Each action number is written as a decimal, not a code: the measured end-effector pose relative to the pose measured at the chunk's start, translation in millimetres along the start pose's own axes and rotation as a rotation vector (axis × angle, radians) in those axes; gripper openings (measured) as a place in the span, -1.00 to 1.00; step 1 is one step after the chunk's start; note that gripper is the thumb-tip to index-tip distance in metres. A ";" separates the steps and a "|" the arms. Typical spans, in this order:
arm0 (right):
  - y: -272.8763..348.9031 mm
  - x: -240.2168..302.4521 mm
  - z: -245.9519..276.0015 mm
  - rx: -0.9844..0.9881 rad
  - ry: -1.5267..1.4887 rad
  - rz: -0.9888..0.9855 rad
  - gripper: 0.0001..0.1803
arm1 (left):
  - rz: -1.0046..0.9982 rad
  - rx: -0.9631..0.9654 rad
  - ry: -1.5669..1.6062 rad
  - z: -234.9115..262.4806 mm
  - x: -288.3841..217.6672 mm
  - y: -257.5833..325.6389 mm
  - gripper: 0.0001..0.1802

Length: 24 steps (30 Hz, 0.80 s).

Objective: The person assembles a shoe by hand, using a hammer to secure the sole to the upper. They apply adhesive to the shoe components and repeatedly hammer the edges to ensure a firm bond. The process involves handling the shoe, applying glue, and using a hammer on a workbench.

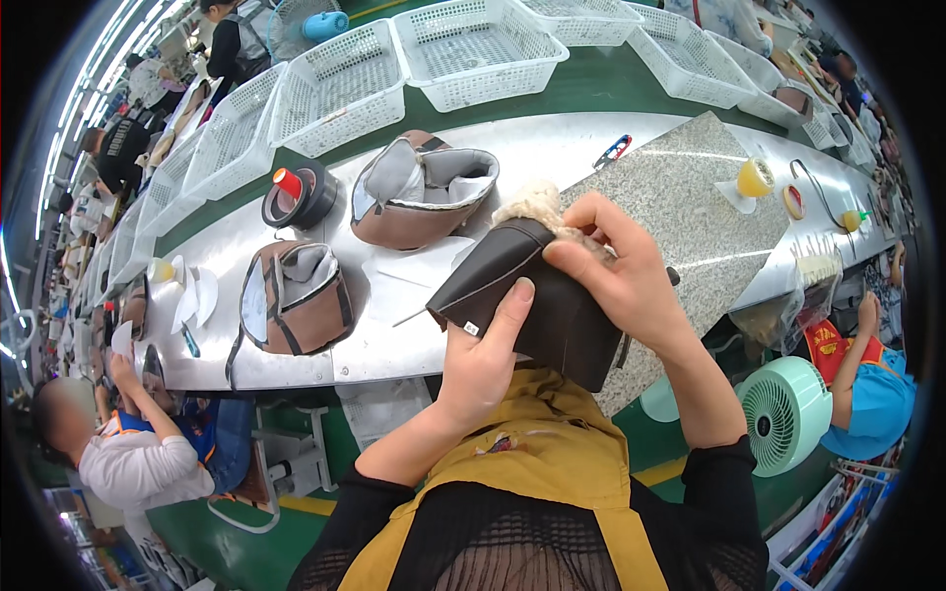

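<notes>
I hold a dark brown boot upper [552, 315] with pale fleece lining [537, 202] showing at its top, above the edge of the metal worktable [394, 345]. My left hand [483, 355] grips its lower left edge, thumb pressed on the leather. My right hand [611, 266] clasps its top right, fingers curled over the fleece rim. Two more brown boot uppers with grey lining lie on the table: one [419, 192] just beyond my hands, one [296, 295] to the left.
A speckled stone slab [690, 217] lies under my right hand. A black tape roll with a red cap [296, 192], a yellow glue pot [754, 177] and white baskets [473, 49] on the green belt sit beyond. Seated workers flank me; a green fan [783, 414] stands at right.
</notes>
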State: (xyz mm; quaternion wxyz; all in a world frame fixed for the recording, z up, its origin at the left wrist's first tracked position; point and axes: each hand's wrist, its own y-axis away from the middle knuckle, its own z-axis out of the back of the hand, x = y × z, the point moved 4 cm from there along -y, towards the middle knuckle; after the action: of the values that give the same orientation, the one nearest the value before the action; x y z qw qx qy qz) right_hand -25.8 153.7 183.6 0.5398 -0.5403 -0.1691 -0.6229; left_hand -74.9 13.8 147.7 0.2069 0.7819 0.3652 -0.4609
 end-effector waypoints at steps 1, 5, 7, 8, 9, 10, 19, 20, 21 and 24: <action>-0.2 -1.0 1.1 0.011 -0.048 -0.037 -0.79 | -0.012 0.001 -0.030 0.0 0.4 0.6 -0.70; -0.9 -7.4 1.0 -0.031 -0.038 -0.035 -0.80 | 0.025 -0.006 0.022 -0.8 6.3 -0.3 -0.70; -0.4 -9.4 0.0 -0.047 -0.087 -0.056 -0.80 | 0.040 -0.010 0.035 -0.6 9.1 0.8 -0.70; -0.1 -10.4 -0.1 -0.054 -0.112 -0.066 -0.80 | 0.056 -0.008 0.052 -0.1 10.8 0.9 -0.70; -0.3 -11.9 -0.4 -0.043 -0.130 -0.093 -0.79 | 0.071 -0.005 0.067 0.5 12.0 1.0 -0.71; -0.6 -13.6 -0.3 -0.031 -0.147 -0.120 -0.78 | 0.086 -0.002 0.082 1.0 12.9 1.1 -0.71; -1.4 -22.1 -0.1 0.001 -0.237 -0.191 -0.76 | 0.112 0.029 0.266 0.1 17.3 -2.1 -0.65; -1.5 -21.8 0.1 0.003 -0.232 -0.197 -0.76 | 0.117 0.030 0.274 0.0 17.5 -2.7 -0.65; -1.7 -20.4 0.9 -0.012 -0.220 -0.190 -0.76 | 0.121 0.031 0.282 0.1 17.5 -3.6 -0.65; -3.0 -10.8 2.0 -0.048 -0.099 -0.105 -0.76 | 0.122 0.035 0.262 1.4 17.8 -4.4 -0.64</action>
State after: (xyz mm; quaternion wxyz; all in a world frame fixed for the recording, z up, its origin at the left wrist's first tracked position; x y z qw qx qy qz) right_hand -29.2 161.7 176.2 0.4843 -0.5737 -0.2088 -0.6267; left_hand -73.5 22.5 131.6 0.1713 0.8595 0.3328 -0.3481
